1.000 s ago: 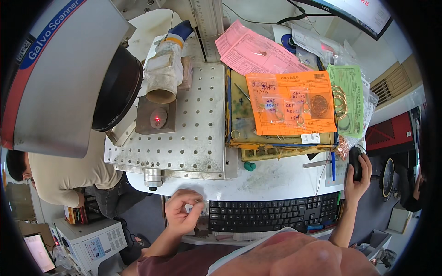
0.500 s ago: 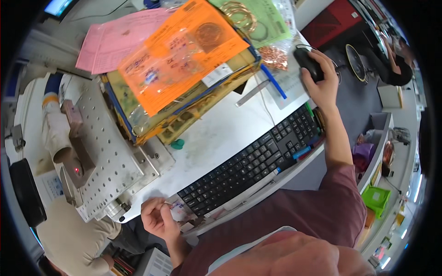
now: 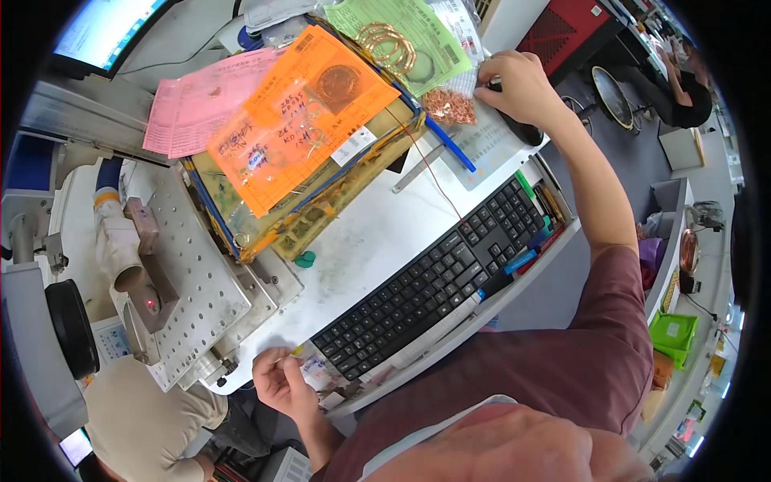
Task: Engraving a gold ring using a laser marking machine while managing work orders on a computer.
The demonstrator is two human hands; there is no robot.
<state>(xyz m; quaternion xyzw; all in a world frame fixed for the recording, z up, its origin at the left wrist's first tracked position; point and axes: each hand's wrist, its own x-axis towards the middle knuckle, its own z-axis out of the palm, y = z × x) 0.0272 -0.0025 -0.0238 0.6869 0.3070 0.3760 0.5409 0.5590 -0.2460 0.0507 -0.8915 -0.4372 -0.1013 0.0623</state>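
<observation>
My right hand [image 3: 526, 88] is at the far right of the desk, bent over the front end of a black computer mouse [image 3: 524, 132]. Its thumb and fingers curl around that end, and the mouse's rear shows below the palm. Close by lies a clear bag of small copper-coloured pieces [image 3: 450, 106]. My left hand [image 3: 283, 384] hovers at the near left desk edge, beside the left end of a black keyboard [image 3: 434, 281]. Thumb and forefinger are pinched together; anything between them is too small to make out.
An orange printed bag [image 3: 301, 120] and pink slips [image 3: 205, 100] lie on a yellowish tray [image 3: 297, 229]. Gold-coloured rings [image 3: 387, 46] rest on a green slip. At left stands a perforated metal plate [image 3: 193, 281] with a nozzle [image 3: 120, 257]. Another person [image 3: 144, 418] is at lower left.
My right hand has shifted forward and leftward over the mouse, fingers now curled at its front. My left hand stays pinched in nearly the same place. The view has turned, showing more of the monitor.
</observation>
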